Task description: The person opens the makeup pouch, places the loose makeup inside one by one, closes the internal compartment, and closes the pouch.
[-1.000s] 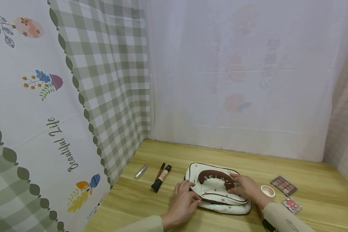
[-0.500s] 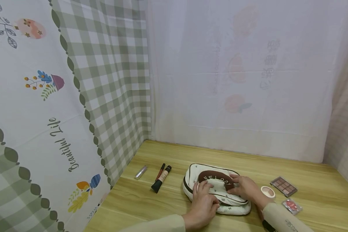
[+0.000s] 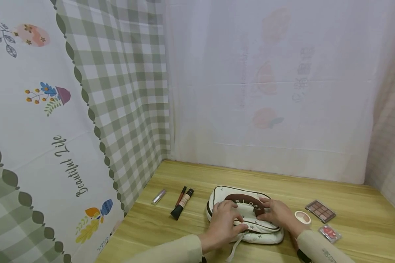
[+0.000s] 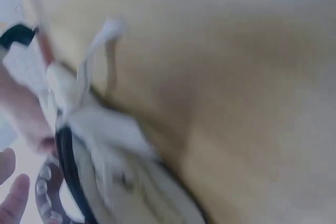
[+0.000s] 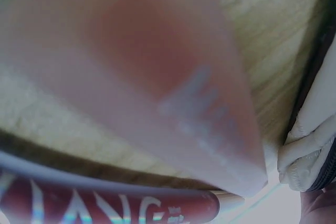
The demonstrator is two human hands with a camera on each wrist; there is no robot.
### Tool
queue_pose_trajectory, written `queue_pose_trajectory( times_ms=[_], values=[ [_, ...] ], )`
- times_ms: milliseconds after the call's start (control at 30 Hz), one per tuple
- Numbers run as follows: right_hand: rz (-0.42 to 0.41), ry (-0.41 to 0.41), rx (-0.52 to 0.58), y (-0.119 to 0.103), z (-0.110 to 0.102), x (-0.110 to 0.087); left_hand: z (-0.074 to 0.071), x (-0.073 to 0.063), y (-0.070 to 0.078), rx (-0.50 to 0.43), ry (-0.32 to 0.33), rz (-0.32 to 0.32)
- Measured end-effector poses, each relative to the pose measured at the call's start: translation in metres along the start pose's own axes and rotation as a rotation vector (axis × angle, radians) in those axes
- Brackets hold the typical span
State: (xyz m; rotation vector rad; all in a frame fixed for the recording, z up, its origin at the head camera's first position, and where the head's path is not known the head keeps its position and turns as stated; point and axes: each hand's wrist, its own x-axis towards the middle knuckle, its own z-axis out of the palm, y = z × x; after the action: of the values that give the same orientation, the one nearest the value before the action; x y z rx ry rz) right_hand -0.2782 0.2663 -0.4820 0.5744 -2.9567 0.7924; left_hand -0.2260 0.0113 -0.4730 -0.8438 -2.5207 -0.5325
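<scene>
Pouch [image 3: 247,210] on bench [image 3: 197,176], under both hands. Left of left hand: tube [image 3: 158,196], pencil [image 3: 180,196], brush [image 3: 182,204], all outside. Left hand [image 3: 221,223] spread loosely over pouch; zip strap [image 3: 235,247] near thumb hangs free. Zipping seems midway, some left. Right hand [image 3: 279,214] relaxed on pouch; beyond: compact [image 3: 303,217], palette [image 3: 320,210], blush [image 3: 330,233] outside.

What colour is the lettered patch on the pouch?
The patch is dark brown, best seen in the head view.

On the left cloth [image 3: 69,124] is written "Beautiful Life", and the brown patch [image 3: 251,199] of the bag [image 3: 248,212] seems to show "ELODY". A red tube [image 5: 110,205] carries "ANG"; writing on the far cloth [image 3: 273,95] is too faint.
</scene>
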Motion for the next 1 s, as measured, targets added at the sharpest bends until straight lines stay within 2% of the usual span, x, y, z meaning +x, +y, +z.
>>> queue_pose_trajectory(
  times_ms=[200, 267, 367, 467, 633, 733, 833, 1000],
  values=[
    [-0.013, -0.005, 0.015, -0.002, -0.002, 0.001, -0.015, 0.019, -0.021, -0.167, 0.004, -0.127],
    [-0.001, -0.004, 0.012, -0.002, -0.003, 0.001, -0.017, 0.025, -0.029, -0.222, -0.026, -0.156],
    [-0.006, -0.007, 0.0, -0.002, -0.005, 0.001, -0.017, 0.032, -0.043, -0.308, -0.111, -0.189],
    [-0.01, -0.011, 0.004, -0.002, -0.006, 0.0, -0.013, 0.036, -0.058, -0.352, -0.195, -0.173],
    [-0.021, -0.021, 0.009, -0.003, -0.008, -0.001, -0.01, 0.044, -0.08, -0.321, -0.297, -0.045],
    [-0.014, -0.027, 0.003, -0.004, -0.011, -0.002, -0.008, 0.049, -0.089, -0.318, -0.348, -0.013],
    [-0.017, -0.015, -0.014, -0.006, -0.014, -0.003, -0.003, 0.052, -0.098, -0.346, -0.367, -0.029],
    [0.013, 0.012, 0.001, -0.014, -0.023, -0.008, 0.005, 0.053, -0.107, -0.33, -0.346, -0.04]
  ],
)
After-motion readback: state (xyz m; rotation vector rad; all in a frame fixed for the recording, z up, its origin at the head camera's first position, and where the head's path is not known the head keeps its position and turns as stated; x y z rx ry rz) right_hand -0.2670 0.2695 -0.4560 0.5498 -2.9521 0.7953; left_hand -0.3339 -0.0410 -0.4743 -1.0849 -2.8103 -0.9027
